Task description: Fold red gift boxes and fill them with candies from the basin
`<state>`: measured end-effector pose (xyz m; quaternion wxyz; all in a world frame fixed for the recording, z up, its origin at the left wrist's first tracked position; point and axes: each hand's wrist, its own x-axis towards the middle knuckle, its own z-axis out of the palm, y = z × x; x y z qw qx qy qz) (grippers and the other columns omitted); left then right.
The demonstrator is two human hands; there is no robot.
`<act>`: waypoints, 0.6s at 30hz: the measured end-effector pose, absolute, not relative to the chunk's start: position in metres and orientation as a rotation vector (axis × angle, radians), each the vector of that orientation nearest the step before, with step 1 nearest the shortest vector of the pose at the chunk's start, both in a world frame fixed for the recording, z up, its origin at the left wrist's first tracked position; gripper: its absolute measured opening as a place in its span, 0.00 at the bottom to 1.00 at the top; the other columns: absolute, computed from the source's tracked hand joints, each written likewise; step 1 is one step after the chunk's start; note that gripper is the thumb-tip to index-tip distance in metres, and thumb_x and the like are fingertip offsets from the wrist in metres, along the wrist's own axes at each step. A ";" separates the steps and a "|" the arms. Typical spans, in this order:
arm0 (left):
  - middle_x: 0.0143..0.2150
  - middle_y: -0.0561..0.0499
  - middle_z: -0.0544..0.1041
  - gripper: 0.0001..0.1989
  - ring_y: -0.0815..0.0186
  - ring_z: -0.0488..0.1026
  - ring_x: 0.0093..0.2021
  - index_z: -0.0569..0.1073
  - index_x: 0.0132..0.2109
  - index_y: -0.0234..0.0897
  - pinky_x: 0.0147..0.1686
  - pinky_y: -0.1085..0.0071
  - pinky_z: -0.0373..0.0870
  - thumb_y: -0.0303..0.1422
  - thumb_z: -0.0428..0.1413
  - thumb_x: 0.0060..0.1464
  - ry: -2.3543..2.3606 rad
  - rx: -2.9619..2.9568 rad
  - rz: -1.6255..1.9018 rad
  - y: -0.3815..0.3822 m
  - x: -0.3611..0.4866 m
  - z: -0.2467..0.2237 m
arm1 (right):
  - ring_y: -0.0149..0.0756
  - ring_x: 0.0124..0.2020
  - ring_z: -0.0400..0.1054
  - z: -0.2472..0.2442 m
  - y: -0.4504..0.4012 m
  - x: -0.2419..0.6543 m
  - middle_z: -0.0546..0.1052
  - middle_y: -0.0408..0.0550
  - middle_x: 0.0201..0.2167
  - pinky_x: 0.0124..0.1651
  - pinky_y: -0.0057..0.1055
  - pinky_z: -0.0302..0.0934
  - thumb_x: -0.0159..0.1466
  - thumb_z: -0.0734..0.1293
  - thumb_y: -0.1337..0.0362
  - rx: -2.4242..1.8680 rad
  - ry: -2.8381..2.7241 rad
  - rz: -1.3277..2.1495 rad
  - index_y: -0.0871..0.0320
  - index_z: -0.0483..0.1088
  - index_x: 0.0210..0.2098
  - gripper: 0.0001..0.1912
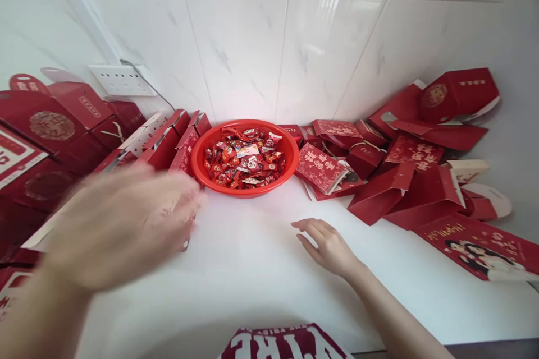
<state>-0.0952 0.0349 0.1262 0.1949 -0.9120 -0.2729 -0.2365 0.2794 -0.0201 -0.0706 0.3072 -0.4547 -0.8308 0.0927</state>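
Left hand: a bare, motion-blurred hand [122, 224] at the near left, in front of the row of narrow red card boxes [166, 148]; whether its fingers are apart or clamped on anything, I cannot tell.
Right hand: a bare hand [326, 244] above the near-right part of the smooth white desk [248, 269] – thumb and fingers slightly apart, nothing between them.
Basin: a round, glossy red basin [248, 193] at the far middle of the desk, between the boxes on the left and right.
Sweets: small red-wrapped sweets [248, 164], a few with pale wrappers, heaped inside it.
Left boxes: larger dark red card boxes with round emblems [53, 125], left of the narrow row.
Right pile: red folded card boxes [425, 196], overlapping at various tilts – a red card panel printed with a couple [480, 249] at its near right end.
Wall: white marbled tiles [236, 39] behind, with a white socket strip [122, 79] at far left.
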 end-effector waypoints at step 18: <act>0.70 0.54 0.60 0.24 0.60 0.54 0.71 0.61 0.67 0.52 0.70 0.55 0.49 0.39 0.50 0.65 -0.689 -3.548 -0.257 0.066 0.025 -0.080 | 0.49 0.37 0.72 -0.018 -0.003 0.388 0.75 0.56 0.45 0.34 0.42 0.63 0.63 0.64 0.43 -2.115 -0.879 -0.368 0.57 0.56 0.61 0.35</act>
